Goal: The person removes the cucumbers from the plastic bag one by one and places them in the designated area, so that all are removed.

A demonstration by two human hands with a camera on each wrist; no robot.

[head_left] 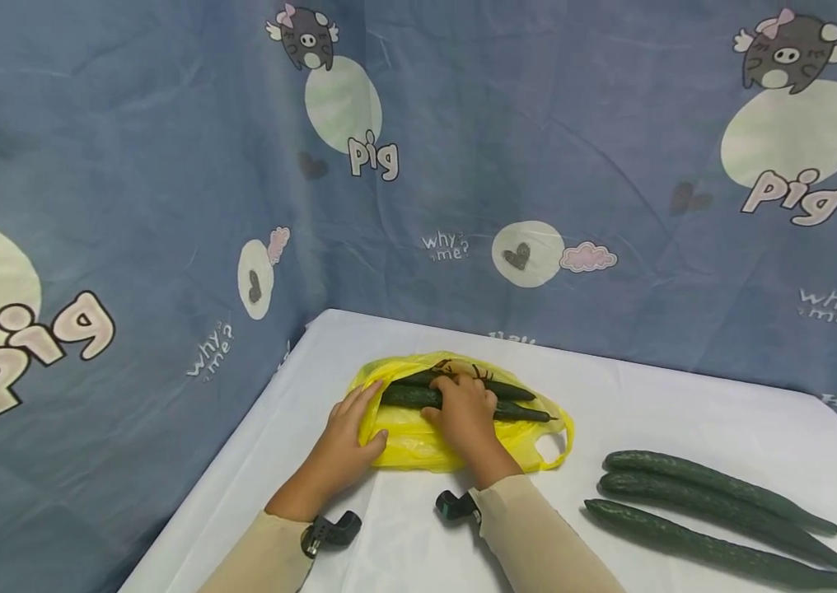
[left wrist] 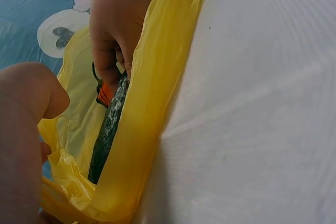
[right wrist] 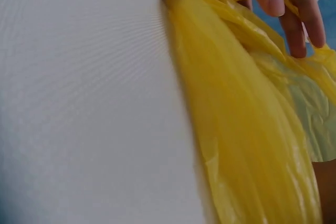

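Observation:
A yellow plastic bag (head_left: 411, 445) lies on its side on the white table, with two dark green cucumbers inside. My right hand (head_left: 465, 416) reaches into it, fingers curled over the front cucumber (head_left: 407, 396); the back cucumber (head_left: 511, 390) lies just behind. In the left wrist view, those fingertips meet the cucumber (left wrist: 109, 135) inside the bag's mouth. My left hand (head_left: 344, 445) rests at the bag's left edge, fingers extended along the rim and thumb apart. The right wrist view shows the left fingers (right wrist: 299, 19) touching the yellow film.
Three more long cucumbers lie side by side at the table's right: a back one (head_left: 722, 484), a middle one (head_left: 722, 512) and a front one (head_left: 715, 545). Blue printed cloth (head_left: 418, 313) hangs behind and to the left of the white table (head_left: 656, 412).

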